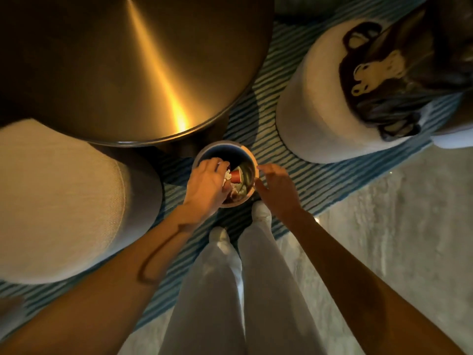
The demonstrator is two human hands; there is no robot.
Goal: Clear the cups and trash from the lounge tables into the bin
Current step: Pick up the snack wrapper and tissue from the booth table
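A small round bin [225, 147] stands on the striped rug just in front of my feet. Inside it lie a red cup [236, 176] on its side, crumpled white paper and greenish scraps. My left hand [206, 185] reaches over the bin's left rim, its fingers curled round a crumpled white paper [226, 175] above the opening. My right hand [275, 187] hovers at the bin's right rim with fingers spread and relaxed, holding nothing.
A large round metal table [128, 67] fills the upper left. A pale round pouf [56, 201] sits at left. Another pouf [314, 124] at upper right carries a dark patterned cloth [384, 73]. A blue-striped rug [294, 170] covers the floor; pale flooring lies at right.
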